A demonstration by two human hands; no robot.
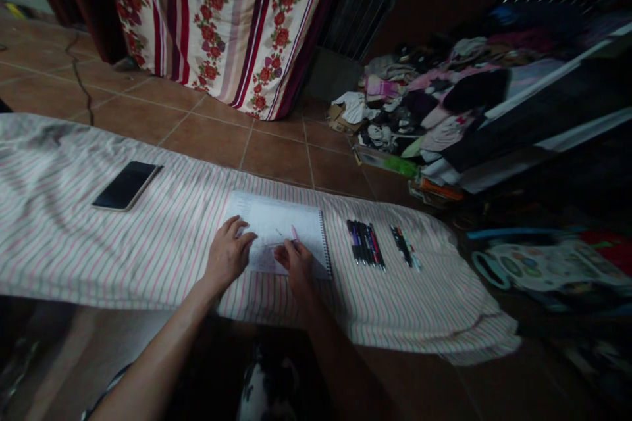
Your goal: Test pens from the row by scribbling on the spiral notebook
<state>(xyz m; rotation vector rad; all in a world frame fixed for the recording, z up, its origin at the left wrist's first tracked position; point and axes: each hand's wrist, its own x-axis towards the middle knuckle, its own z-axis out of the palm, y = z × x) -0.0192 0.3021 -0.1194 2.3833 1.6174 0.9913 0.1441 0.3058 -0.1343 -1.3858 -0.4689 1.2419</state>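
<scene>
My left hand (227,253) rests palm down on the left part of a spiral notebook (284,227), its fingers on the written page. My right hand (295,268) lies on the lower right of the page, shut around a pen with a pink end (294,233). The pen's tip is hidden under my fingers. To the left of the notebook, a black smartphone (126,185) lies face up on a striped cloth (424,302). To its right lie a row of several pens (365,245) and a smaller group of pens (403,246).
The striped cloth covers a long, low surface with a drooping edge. Beyond it are a brown tiled floor (276,156), a red-flowered striped curtain (217,20), and a heap of clothes (424,105). A printed play mat (543,266) lies at the right.
</scene>
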